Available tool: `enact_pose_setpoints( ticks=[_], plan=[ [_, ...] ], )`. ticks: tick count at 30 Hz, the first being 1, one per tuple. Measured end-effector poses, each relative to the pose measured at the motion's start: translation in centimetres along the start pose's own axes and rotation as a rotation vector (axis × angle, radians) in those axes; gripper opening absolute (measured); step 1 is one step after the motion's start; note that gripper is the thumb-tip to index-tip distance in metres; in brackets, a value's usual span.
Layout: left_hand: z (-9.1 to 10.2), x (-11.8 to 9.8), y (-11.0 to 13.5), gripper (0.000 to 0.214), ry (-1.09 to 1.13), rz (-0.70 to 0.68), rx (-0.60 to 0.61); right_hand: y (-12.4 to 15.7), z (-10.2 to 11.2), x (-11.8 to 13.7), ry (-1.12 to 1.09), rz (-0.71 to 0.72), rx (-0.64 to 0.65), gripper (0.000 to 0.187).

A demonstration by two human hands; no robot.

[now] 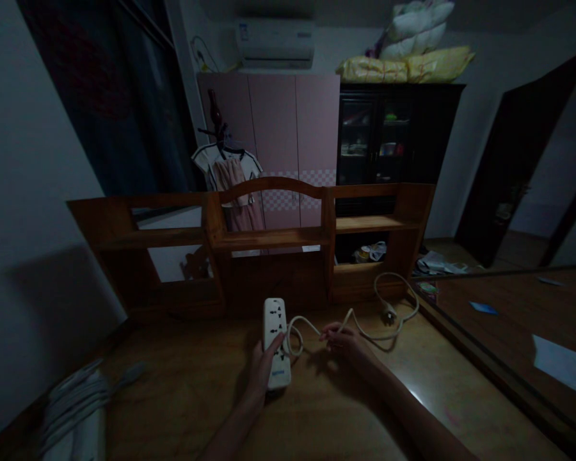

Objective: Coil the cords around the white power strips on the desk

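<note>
A white power strip [276,339] lies on a wooden desk [192,384], long side pointing away from me. My left hand [262,370] is wrapped round its near end, thumb on top. Its white cord [365,330] loops out to the right and ends in a plug [388,314] lying on the desk. My right hand [344,342] pinches the cord a short way from the strip, fingers closed on it. The room is dim.
A wooden shelf unit [269,238] stands along the back of the desk. A bundle of pale cables [77,403] lies at the desk's left front. To the right sits a darker table [518,320] with papers. Wardrobes and a clothes rack stand behind.
</note>
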State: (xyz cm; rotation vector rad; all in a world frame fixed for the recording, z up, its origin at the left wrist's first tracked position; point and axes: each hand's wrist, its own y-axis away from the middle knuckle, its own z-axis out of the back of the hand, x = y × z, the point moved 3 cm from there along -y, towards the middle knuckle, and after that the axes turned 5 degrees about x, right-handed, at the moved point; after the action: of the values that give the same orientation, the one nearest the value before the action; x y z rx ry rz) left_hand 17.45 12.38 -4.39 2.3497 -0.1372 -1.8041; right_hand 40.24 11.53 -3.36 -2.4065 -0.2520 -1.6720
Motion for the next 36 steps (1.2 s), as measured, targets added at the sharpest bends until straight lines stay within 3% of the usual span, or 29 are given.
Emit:
enact_pose_setpoints(
  ticks=[10,14,21,24,28,31,36],
  plan=[
    [0.3,0.4,-0.4,0.05,0.002,-0.014,0.001,-0.1,-0.1,-0.5,0.018,-0.02,0.06,0.047],
    [0.5,0.7,-0.7,0.05,-0.018,-0.009,0.009,-0.4,0.3,-0.9,0.073,0.01,0.06,0.034],
    [0.7,0.8,-0.7,0.048,-0.029,0.0,0.003,-0.4,1.2,-1.2,0.362,0.212,-0.113,0.029],
    [0.6,0.9,-0.8,0.048,-0.032,0.0,0.002,0.0,0.9,-0.6,0.592,0.316,-0.124,0.026],
    [0.7,1.0,-1.0,0.05,-0.033,0.003,-0.003,0.8,0.0,0.5,0.855,0.462,-0.112,0.038],
    [0.7,1.2,-1.2,0.051,-0.031,0.002,0.007,1.0,-0.5,0.7,0.956,0.483,-0.051,0.042],
    [0.9,1.4,-1.5,0.05,-0.034,-0.001,0.003,0.6,-0.3,-0.2,0.973,0.426,-0.042,0.03]
  ],
)
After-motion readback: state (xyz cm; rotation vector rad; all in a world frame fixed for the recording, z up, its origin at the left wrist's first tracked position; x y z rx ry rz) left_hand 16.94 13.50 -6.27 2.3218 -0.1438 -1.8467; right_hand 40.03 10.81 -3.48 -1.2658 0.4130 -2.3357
